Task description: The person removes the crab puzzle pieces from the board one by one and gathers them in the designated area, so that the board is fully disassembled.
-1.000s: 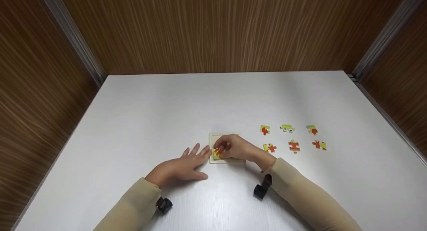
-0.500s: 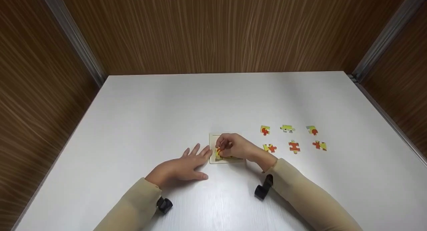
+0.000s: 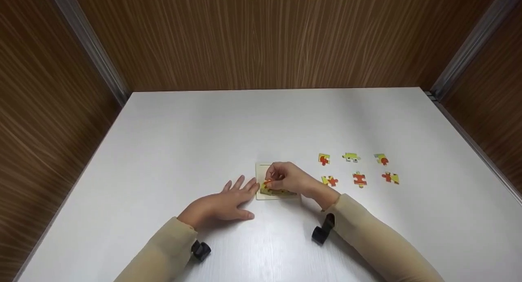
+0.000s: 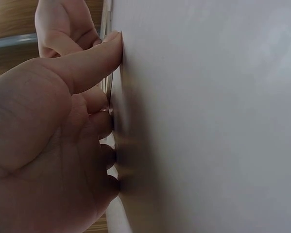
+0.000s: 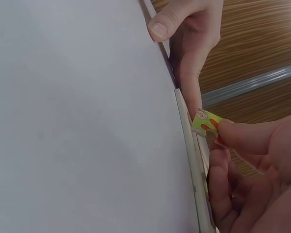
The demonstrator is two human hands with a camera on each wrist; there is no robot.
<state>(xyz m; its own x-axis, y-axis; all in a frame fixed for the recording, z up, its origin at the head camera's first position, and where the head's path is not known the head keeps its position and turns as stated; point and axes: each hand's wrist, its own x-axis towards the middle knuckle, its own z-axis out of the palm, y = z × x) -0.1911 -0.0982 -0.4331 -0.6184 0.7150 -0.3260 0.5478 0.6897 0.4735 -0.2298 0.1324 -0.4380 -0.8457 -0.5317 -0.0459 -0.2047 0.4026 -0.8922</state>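
Observation:
My right hand pinches a yellow-green and red jigsaw piece between thumb and fingers. The piece is tilted over the lower left corner of a pale wooden puzzle tray. Other yellow pieces lie along the tray's near side, partly covered by that hand. Flat on the table, my left hand has its fingers spread, with the index fingertip at the tray's left edge. In the right wrist view the left hand's index finger reaches along the tray rim, close to the held piece.
Several loose jigsaw pieces lie in two rows to the right of the tray, among them a red one and a yellow one with eyes. The white table is bounded by wood-grain panels at the back and sides.
My right hand has shifted slightly to the right, and the pinched piece has changed its tilt over the tray corner. My left hand has stayed where it was.

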